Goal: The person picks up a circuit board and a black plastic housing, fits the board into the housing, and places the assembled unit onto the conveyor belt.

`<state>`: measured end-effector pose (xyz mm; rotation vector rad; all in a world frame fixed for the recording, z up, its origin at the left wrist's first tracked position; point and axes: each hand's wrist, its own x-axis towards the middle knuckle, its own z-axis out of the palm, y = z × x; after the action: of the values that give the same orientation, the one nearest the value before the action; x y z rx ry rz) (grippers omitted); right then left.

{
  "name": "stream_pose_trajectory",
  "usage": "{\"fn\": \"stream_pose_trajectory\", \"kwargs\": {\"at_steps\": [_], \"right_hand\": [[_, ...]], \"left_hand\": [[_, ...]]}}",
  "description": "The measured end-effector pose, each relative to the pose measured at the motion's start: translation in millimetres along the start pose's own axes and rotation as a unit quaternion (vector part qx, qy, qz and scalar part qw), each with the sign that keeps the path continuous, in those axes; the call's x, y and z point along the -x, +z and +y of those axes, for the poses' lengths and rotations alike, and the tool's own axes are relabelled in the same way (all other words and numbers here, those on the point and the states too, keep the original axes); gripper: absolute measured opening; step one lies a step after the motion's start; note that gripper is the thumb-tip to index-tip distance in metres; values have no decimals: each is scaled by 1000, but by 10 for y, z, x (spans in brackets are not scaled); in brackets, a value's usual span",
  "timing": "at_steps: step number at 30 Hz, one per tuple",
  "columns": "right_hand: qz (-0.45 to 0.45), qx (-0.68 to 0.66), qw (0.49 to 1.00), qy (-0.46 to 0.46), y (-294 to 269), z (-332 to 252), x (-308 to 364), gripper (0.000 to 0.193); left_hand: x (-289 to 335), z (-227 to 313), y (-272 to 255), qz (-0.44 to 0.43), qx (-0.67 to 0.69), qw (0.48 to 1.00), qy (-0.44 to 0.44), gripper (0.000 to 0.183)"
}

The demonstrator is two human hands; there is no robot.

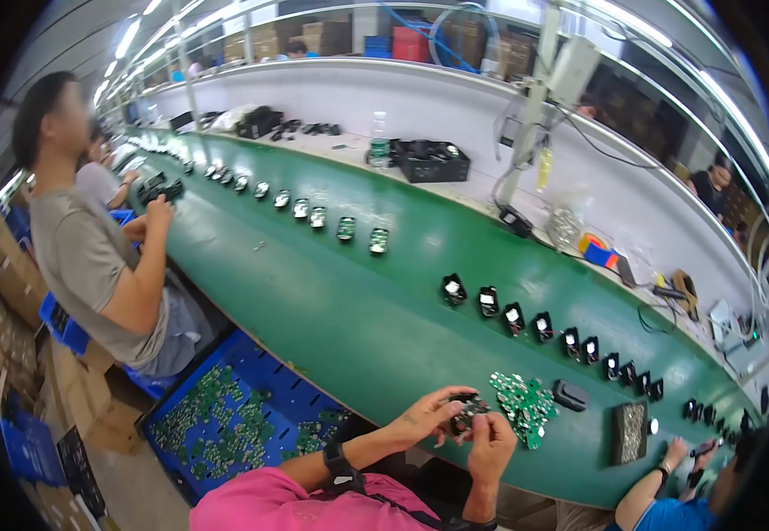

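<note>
My left hand (426,419) has its fingers wrapped around a small black plastic housing (466,413) near the front edge of the green bench. Close against the housing's right side, my right hand (491,445) is pinched together. Whatever lies between those fingertips is too small to make out. Just beyond my right hand is a loose pile of green circuit boards (526,406). A dark, rounded plastic case (570,396) lies to the right of that pile.
A row of black housings (542,327) runs along the green bench (340,310); boards in cases (346,228) continue farther left. A blue crate (300,389) of boards stands at my left. A brown block (629,434) sits toward a co-worker in blue (681,511). Another person (105,257) stands at left.
</note>
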<state>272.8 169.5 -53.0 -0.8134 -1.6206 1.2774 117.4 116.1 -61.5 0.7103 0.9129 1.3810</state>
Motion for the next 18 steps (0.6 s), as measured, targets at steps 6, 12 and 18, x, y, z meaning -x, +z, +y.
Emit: {"fn": "stream_pose_trajectory", "kwargs": {"at_steps": [6, 12, 18], "right_hand": [[-70, -5, 994, 78, -304, -169, -64, 17], [-135, 30, 986, 96, -326, -384, -71, 19], [-46, 68, 992, 92, -298, -344, -3, 19]], "left_hand": [[-18, 62, 21, -45, -83, 995, 37, 50], [44, 46, 232, -29, -302, 943, 136, 66], [44, 84, 322, 55, -384, 889, 241, 58]]}}
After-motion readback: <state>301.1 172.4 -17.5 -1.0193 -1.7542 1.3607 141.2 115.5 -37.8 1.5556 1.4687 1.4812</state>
